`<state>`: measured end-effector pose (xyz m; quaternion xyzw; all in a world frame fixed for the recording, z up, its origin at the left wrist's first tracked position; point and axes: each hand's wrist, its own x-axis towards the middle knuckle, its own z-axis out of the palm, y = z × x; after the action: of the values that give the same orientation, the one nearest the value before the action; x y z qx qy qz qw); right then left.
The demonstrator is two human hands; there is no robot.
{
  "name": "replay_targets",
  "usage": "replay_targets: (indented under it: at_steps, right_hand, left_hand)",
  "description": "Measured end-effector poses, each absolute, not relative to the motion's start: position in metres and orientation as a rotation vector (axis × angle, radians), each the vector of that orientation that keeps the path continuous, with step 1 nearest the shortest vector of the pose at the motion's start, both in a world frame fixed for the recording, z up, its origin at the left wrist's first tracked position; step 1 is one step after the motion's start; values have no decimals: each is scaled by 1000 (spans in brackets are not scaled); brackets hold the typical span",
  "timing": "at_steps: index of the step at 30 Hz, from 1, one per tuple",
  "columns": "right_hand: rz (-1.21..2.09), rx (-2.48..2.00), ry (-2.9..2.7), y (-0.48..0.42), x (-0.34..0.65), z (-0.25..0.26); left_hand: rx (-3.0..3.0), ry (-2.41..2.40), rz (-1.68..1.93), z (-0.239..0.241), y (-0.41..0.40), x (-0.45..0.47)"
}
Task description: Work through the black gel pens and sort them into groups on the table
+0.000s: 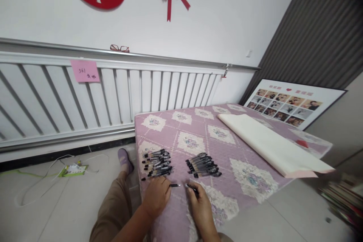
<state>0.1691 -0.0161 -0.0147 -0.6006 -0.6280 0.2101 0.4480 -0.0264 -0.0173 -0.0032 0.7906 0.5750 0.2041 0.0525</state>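
Note:
My left hand [156, 196] is closed around a pen [175, 185], whose dark front and pale tip stick out to the right. Facing it across a small gap, my right hand [200, 206] pinches a short black piece, apparently a pen cap [193, 188]; the fingers hide part of it. Just beyond the left hand lies a loose pile of black pens [157, 163], pointing roughly sideways. A second, tidier bunch of black pens [203, 165] lies beyond the right hand. Both groups rest on a purple patterned bed cover [181, 124].
A long cream roll [263, 141] lies on the bed's right, near a small red item [302, 143]. Behind are a white radiator [159, 87] and a leaning photo board [286, 102]. A power strip [73, 170] with cables lies on the floor at left.

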Motion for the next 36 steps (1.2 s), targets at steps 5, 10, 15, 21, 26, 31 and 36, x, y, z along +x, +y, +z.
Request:
replay_targets:
  at_steps: [5,10,15,21,26,31,36]
  right_hand:
    - [432,-1378,-1784,-14,166,-12]
    - [396,-1375,-1850,-17,166,-8]
    - [397,-1345,-1942,-18,165,-7]
    - [413,-1340,-1919,-17,164,-7]
    - [447,-1330,-1914,-17,166,-7]
    - [412,-1324,-1910,-16,166,-11]
    - [397,-1321,-1939,-17,164,-10]
  left_hand:
    - [2434,1688,668,-4,-18,-27]
    - [2547,1575,623,-4,-19,-26]
    - [2577,1527,559,-4,-19,-26]
    - [2588,1500,551,-3,-18,-26]
    - [2570,1520,544,-2,-19,-27]
    - [2565,1512,563,-2,-20,-27]
    - [2561,1516,562,-1,-19,-27]
